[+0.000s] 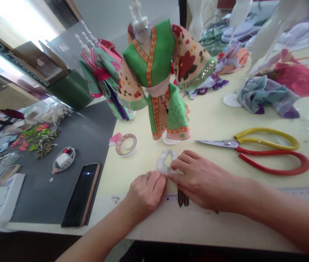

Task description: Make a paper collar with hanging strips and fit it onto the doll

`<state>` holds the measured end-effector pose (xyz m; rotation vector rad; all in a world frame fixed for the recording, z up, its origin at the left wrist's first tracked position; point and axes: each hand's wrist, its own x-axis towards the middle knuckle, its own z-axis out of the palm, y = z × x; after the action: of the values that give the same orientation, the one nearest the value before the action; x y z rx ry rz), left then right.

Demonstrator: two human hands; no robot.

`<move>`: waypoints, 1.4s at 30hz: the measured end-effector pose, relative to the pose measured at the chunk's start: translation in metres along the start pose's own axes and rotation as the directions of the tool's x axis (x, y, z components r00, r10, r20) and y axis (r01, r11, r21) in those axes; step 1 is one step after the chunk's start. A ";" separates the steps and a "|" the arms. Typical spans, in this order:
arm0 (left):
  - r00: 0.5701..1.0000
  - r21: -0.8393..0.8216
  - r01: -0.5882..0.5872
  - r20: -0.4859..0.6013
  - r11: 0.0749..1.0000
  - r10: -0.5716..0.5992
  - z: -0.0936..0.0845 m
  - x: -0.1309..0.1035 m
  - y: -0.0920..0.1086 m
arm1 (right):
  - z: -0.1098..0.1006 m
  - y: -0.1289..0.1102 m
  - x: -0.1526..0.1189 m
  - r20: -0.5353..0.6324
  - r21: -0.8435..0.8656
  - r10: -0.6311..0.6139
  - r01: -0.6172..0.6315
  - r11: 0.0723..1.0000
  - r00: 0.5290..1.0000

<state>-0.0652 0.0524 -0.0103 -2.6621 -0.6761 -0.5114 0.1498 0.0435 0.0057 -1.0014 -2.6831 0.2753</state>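
Observation:
A small ring-shaped piece of pale fabric, whitish with a light green inner edge, lies on the cream tabletop. Its near edge is pinched by the closed fingers of my left hand. From the other side, the bent fingers of my right hand press on the same piece; my fingertips hide part of it. Under my right hand, dark strips with red middles stick out over a clear ruler. Just beyond the ring stands a doll mannequin in a green floral robe.
Scissors with yellow and red handles lie at right. A tape roll and a phone are at left, near a coiled white cable. Behind are another dressed mannequin, bare white mannequins and fabric heaps.

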 end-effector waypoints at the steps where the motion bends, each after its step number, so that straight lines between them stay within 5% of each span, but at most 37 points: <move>1: 1.000 -0.001 -0.001 0.002 1.000 0.001 0.000 0.000 0.000 | 0.000 0.000 0.000 0.001 0.000 0.004 -0.004 1.000 1.000; 42: 0.998 -0.187 0.052 -0.012 0.981 -0.055 0.005 0.004 0.000 | 0.002 0.001 0.000 0.012 0.005 -0.012 0.011 1.000 1.000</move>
<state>-0.0610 0.0560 -0.0128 -2.8155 -0.7297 -0.6413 0.1495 0.0443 0.0040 -0.9856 -2.6966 0.2868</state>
